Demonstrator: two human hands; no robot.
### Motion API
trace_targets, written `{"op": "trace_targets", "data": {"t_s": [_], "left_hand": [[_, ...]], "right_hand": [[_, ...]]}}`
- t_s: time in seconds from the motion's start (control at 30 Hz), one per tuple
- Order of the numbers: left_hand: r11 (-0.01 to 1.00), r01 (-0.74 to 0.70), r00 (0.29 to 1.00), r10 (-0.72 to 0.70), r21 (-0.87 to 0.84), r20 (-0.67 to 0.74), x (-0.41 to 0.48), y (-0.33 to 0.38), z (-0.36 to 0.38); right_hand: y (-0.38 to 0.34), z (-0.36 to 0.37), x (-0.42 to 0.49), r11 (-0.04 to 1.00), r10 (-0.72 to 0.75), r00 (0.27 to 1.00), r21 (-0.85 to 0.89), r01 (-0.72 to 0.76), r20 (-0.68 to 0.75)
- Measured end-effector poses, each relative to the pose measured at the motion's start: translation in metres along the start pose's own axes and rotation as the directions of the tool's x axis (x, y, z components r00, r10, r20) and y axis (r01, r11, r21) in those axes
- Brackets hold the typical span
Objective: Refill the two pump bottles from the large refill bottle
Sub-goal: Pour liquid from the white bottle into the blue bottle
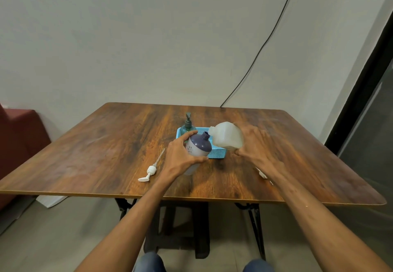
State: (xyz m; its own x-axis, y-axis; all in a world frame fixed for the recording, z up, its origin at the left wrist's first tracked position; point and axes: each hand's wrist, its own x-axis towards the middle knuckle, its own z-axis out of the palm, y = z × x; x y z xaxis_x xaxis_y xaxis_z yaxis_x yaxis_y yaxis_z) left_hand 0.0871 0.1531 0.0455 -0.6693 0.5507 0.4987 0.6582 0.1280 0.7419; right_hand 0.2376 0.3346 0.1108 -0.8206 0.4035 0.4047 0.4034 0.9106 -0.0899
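Over the middle of the table (106,154), the big cloudy refill bottle (227,136) is held off the surface, tipped left. Its mouth is right at the open neck of the purple-topped bottle (198,146); can't tell if they touch. The right hand (253,146) grips the refill bottle's lower body, fingers wrapped over it, thumb underneath. The left hand (180,154) clamps the purple-topped bottle, fingers and thumb curled round it, bottle tilted right with its pump off. Just behind is a blue basket (217,153) with a green pump bottle (188,126) upright at its back-left corner. A white pump (151,169) lies on the table left of the left hand. A small white item (262,173) is partly hidden by the right forearm.
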Motion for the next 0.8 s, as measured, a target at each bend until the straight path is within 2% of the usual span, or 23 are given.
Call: {"op": "trace_targets", "data": {"t_s": [0.07,0.4,0.8], "left_hand": [[1.000,0.006,1.000,-0.006,0.003,0.002,-0.001,0.000,0.000],[1.000,-0.012,0.999,0.012,-0.006,0.032,-0.003,-0.004,0.000],[1.000,-0.014,0.999,0.015,-0.015,0.052,-0.005,-0.012,-0.002]], "right_hand": [[-0.001,-0.005,0.001,1.000,-0.003,0.999,-0.019,0.004,0.036],[-0.003,-0.010,0.003,0.989,-0.071,0.996,-0.131,0.064,-0.048],[-0.008,-0.011,0.004,0.987,-0.104,0.994,-0.130,0.098,-0.038]]}}
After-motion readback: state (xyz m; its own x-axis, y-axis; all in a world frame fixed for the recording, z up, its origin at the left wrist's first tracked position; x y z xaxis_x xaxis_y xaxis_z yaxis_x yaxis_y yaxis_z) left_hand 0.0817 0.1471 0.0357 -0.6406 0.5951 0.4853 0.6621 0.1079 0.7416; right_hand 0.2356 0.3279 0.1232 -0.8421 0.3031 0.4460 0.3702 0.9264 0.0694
